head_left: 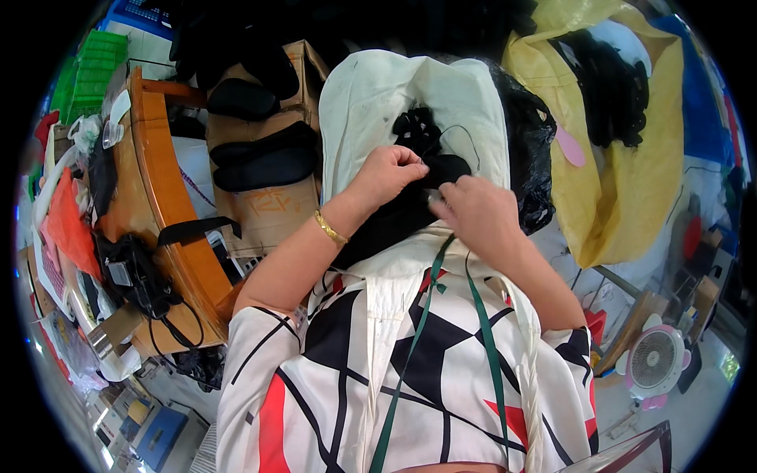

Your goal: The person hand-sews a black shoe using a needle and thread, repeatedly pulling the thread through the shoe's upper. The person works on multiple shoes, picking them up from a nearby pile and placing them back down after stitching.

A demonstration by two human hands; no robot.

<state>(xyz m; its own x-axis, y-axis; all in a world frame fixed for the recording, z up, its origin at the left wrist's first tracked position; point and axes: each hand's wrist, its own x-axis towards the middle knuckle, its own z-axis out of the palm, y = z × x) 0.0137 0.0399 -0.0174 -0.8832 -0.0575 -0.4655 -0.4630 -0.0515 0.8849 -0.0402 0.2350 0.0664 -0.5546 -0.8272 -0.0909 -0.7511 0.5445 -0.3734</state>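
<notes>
- Left hand (388, 175): fingers curled and pinched on a piece of black fabric (441, 169); a gold bracelet (330, 229) sits on the wrist.
- Right hand (477, 213): fingers bent, gripping the near edge of the same black fabric, just right of the left hand; the two hands almost touch.
- Black fabric: lies at the centre of the scene, on a cream cloth sack (378, 102) that spreads open across the person's lap; more black fabric runs under both hands toward the body.
- Small black lacy pieces (416, 126): heaped inside the sack, just beyond the hands.
- Black plastic bag (530, 150): crumpled against the right side of the sack.
- Yellow sack (623, 181): far right, open, with dark items (611, 83) inside it.
- Cardboard box (264, 205): left of the sack, stacked with black padded pieces (264, 158).
- Wooden table (154, 181): far left, carrying a black strap (193, 229), cables and a dark device (130, 272).
- Green crate (91, 71): far upper left.
- Small pink-and-white fan (654, 359): lower right, on the floor.
- Green ribbon (414, 339): hangs down the person's patterned top, near edge.
</notes>
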